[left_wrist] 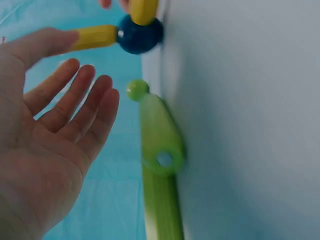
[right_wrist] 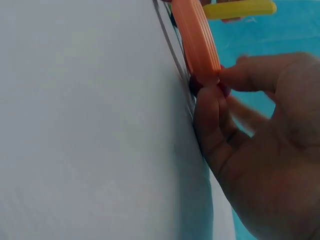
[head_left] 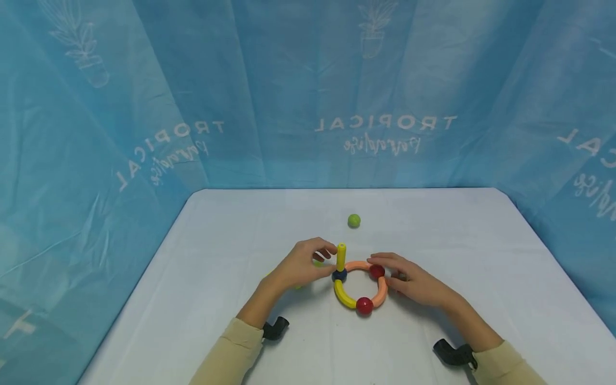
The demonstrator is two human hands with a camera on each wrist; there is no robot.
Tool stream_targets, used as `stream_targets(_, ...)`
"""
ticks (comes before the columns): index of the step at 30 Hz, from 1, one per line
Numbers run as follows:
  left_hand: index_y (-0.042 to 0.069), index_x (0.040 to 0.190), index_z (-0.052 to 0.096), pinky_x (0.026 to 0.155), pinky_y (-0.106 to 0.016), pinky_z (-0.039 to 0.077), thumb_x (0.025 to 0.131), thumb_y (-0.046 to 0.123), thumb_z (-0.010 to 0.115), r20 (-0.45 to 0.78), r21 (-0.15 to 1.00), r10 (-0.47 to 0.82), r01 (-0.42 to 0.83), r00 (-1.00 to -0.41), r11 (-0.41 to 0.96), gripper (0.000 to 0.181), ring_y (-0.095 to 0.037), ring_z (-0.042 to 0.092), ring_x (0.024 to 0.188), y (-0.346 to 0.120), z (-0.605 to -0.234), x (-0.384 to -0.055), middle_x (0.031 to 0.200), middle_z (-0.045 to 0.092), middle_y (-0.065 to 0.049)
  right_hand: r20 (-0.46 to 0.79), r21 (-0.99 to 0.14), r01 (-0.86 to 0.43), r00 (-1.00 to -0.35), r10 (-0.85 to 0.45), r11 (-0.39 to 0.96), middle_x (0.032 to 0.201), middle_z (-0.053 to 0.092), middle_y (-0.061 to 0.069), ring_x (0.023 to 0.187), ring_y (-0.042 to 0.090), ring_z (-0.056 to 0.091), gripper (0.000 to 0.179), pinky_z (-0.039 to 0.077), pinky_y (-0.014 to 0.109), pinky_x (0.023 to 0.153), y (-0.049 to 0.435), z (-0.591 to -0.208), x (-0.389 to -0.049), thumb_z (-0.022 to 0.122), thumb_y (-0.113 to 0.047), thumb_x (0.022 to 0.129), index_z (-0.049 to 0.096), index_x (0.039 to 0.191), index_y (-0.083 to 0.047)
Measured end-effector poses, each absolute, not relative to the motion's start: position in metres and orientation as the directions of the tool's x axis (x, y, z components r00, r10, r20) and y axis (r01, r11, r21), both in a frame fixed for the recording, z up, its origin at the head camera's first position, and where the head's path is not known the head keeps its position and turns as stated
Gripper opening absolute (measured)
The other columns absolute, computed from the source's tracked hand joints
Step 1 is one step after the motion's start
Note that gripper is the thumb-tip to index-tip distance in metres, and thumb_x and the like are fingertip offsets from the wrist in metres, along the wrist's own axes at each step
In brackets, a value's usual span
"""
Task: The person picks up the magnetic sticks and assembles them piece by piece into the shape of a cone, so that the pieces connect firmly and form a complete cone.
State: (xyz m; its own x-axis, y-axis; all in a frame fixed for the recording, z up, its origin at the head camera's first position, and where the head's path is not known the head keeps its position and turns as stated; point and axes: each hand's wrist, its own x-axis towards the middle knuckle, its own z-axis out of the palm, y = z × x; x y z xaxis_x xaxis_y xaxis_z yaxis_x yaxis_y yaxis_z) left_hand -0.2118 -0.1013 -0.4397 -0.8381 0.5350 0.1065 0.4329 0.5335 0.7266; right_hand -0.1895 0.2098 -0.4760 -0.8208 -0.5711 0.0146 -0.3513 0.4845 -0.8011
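Observation:
A ring of toy building rods and balls lies on the white table: a yellow curved rod point(head_left: 344, 295), two orange curved rods point(head_left: 382, 293), a dark blue ball point(head_left: 339, 275) and two red balls point(head_left: 364, 306). From the blue ball a straight yellow rod point(head_left: 341, 256) stands upright. My left hand point(head_left: 304, 263) is at the ring's left, its thumb touching the yellow rod's end in the left wrist view and its other fingers spread loosely apart. At the right, my right hand point(head_left: 410, 277) pinches the ring around the far red ball point(head_left: 377, 271), beside the orange rod's end point(right_wrist: 202, 50).
Beyond the ring sits a green ball point(head_left: 354, 221). Light green rods point(left_wrist: 162, 130) lie by my left hand, mostly hidden behind it in the head view. Blue printed curtains point(head_left: 308, 96) hang around the table point(head_left: 231, 224). Each wrist bears a black mount point(head_left: 276, 328).

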Motion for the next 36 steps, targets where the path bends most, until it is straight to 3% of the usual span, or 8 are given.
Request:
stream_targets(4, 0.010, 0.116, 0.065, 0.083, -0.031, 0.051, 0.086, 0.018, 0.072, 0.088, 0.663, 0.504, 0.428, -0.859, 0.614, 0.032, -0.019, 0.060, 0.097, -0.112, -0.447, -0.211, 0.111, 0.063, -0.002, 0.031, -0.788, -0.412, -0.769, -0.638, 0.458, 0.140, 0.045, -0.006, 0.093, 0.019, 0.055, 0.044, 0.050, 0.030, 0.071, 0.213, -0.477, -0.190, 0.057, -0.005, 0.095, 0.056, 0.134, -0.025)
stream_targets(10, 0.012, 0.110, 0.067, 0.077, -0.028, 0.051, 0.086, 0.018, 0.072, 0.051, 0.606, 0.429, 0.370, -0.902, 0.704, 0.026, -0.014, 0.060, 0.091, -0.119, -0.461, -0.209, 0.104, 0.064, 0.002, 0.054, -0.763, -0.431, -0.785, -0.617, 0.482, 0.128, 0.052, -0.010, 0.097, 0.015, 0.055, 0.043, 0.050, 0.031, 0.080, 0.217, -0.482, -0.189, 0.063, -0.004, 0.091, 0.061, 0.128, -0.024)
stream_targets(22, 0.015, 0.111, 0.068, 0.076, -0.028, 0.048, 0.082, 0.026, 0.075, -0.042, 0.442, 0.440, 0.378, -0.897, 0.814, 0.032, -0.009, 0.054, 0.081, -0.119, -0.456, -0.211, 0.089, 0.059, 0.009, 0.054, -0.752, -0.393, -0.837, -0.544, 0.529, 0.106, 0.057, -0.010, 0.084, 0.016, 0.055, 0.042, 0.049, 0.027, 0.067, 0.219, -0.482, -0.189, 0.074, -0.023, 0.086, 0.062, 0.125, -0.027)
stream_targets(31, 0.014, 0.111, 0.070, 0.073, -0.028, 0.049, 0.080, 0.019, 0.073, 0.046, 0.476, 0.388, 0.362, -0.920, 0.802, 0.032, -0.010, 0.056, 0.082, -0.118, -0.453, -0.216, 0.091, 0.060, 0.007, 0.048, -0.755, -0.406, -0.817, -0.574, 0.514, 0.102, 0.056, -0.007, 0.077, 0.017, 0.054, 0.052, 0.047, 0.027, 0.064, 0.213, -0.483, -0.189, 0.079, -0.041, 0.077, 0.063, 0.125, -0.027)
stream_targets(36, 0.015, 0.112, 0.069, 0.070, -0.025, 0.049, 0.081, 0.017, 0.072, 0.071, 0.538, 0.356, 0.336, -0.932, 0.773, 0.031, -0.008, 0.057, 0.082, -0.120, -0.451, -0.216, 0.093, 0.059, 0.009, 0.062, -0.742, -0.414, -0.825, -0.561, 0.527, 0.099, 0.056, -0.009, 0.076, 0.016, 0.055, 0.050, 0.047, 0.026, 0.062, 0.212, -0.483, -0.190, 0.079, -0.043, 0.076, 0.064, 0.121, -0.026)
